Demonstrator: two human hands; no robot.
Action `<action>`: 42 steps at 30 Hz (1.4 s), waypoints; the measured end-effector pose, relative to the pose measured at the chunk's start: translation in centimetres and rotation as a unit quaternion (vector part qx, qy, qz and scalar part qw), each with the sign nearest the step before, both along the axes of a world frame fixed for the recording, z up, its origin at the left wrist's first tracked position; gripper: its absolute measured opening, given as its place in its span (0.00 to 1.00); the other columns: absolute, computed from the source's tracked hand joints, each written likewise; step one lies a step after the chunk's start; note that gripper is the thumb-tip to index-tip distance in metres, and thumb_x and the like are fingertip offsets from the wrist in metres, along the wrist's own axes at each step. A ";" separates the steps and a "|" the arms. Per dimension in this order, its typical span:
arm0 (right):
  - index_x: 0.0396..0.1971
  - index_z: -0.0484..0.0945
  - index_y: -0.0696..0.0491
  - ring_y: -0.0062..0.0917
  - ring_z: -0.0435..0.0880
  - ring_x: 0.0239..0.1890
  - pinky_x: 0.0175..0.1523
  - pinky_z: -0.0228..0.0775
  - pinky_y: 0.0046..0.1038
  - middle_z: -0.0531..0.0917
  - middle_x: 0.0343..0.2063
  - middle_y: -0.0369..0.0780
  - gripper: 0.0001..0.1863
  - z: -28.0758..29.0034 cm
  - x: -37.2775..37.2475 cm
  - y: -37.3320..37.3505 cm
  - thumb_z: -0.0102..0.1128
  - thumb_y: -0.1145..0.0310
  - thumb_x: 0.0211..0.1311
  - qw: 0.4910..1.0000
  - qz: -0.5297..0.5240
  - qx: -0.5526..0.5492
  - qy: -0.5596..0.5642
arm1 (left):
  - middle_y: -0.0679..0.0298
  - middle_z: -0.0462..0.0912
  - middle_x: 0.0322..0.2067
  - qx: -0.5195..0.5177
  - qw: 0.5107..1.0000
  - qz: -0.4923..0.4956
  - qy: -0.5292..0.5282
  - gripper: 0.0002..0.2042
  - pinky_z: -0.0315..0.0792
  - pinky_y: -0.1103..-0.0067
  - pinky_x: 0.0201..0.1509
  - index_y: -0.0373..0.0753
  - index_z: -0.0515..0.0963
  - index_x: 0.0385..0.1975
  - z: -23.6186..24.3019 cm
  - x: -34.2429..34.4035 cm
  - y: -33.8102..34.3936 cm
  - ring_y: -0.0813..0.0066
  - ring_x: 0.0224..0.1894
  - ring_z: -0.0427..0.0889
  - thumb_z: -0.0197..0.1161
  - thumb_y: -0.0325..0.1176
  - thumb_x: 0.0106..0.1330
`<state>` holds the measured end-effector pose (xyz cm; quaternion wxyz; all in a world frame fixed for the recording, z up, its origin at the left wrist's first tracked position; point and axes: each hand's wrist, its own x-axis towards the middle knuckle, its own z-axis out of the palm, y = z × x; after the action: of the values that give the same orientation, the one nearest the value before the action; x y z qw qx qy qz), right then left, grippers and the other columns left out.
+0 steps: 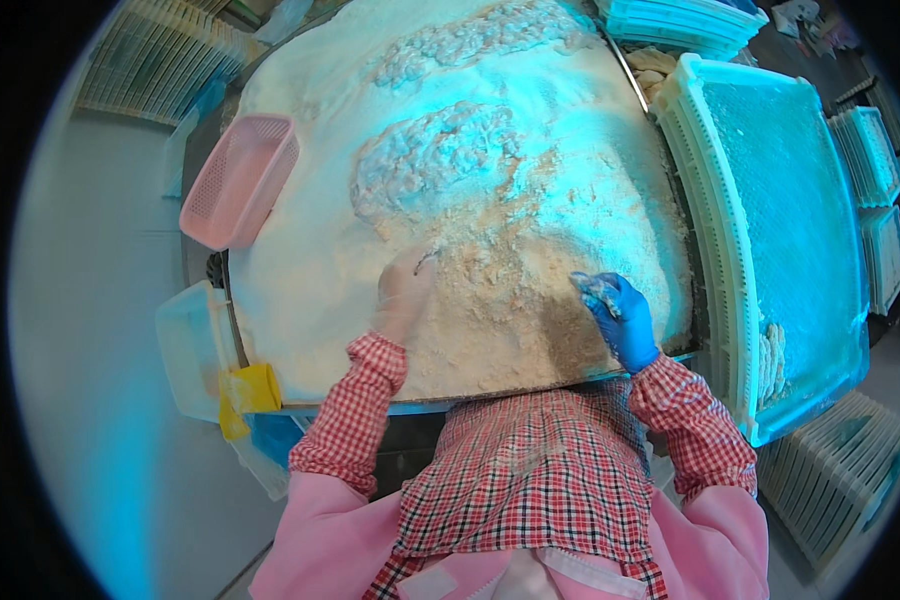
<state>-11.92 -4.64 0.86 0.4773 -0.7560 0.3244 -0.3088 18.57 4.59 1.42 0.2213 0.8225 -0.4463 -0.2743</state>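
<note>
A broad bed of pale powder (310, 330) that looks like flour covers the table in front of me. Two heaps of wet, greyish pieces lie on it, the nearer heap (430, 155) just beyond my hands and the farther heap (480, 40) at the back. My left hand (405, 295) is over the powder left of centre, slightly blurred, its fingers drawn together by a small dark bit I cannot make out. My right hand (625, 325), in a blue glove, is closed on a powder-dusted grey lump (595, 290) above the crumbly powder.
A pink perforated basket (240, 180) sits at the table's left edge. A large pale tray (705, 250) stands right, with a few pale coated strips (772, 360) in its near corner. A yellow cloth (255, 388) and clear bin (185, 350) are lower left. Stacked trays (840, 480) stand lower right.
</note>
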 end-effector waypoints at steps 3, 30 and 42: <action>0.46 0.77 0.55 0.30 0.79 0.41 0.46 0.73 0.28 0.79 0.41 0.40 0.15 -0.4 3.2 -0.2 0.58 0.79 0.58 0.991 0.086 -0.088 0.057 | 0.52 0.81 0.43 -0.025 0.997 0.009 -0.076 0.20 0.74 0.74 0.45 0.40 0.73 0.54 -0.6 -3.9 -0.4 0.59 0.40 0.81 0.59 0.37 0.63; 0.41 0.77 0.52 0.36 0.78 0.35 0.37 0.74 0.34 0.80 0.36 0.41 0.09 -1.1 10.2 -1.0 0.59 0.68 0.61 0.884 0.063 -0.322 0.332 | 0.55 0.81 0.35 -0.083 0.996 0.016 -0.038 0.12 0.73 0.72 0.42 0.37 0.77 0.43 -2.9 -4.9 2.0 0.61 0.36 0.80 0.61 0.34 0.62; 0.43 0.77 0.57 0.46 0.77 0.41 0.45 0.71 0.39 0.80 0.38 0.51 0.14 -5.3 20.8 -3.6 0.54 0.65 0.61 0.938 0.222 -0.116 0.241 | 0.69 0.80 0.35 -0.162 0.829 0.323 0.426 0.13 0.72 0.83 0.38 0.35 0.78 0.45 -3.9 -3.0 7.3 0.84 0.32 0.77 0.58 0.36 0.67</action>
<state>8.84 -8.25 -4.39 0.3507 -0.9105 0.2157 -0.0392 15.58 11.87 -2.51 0.5959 0.6737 -0.0543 -0.4337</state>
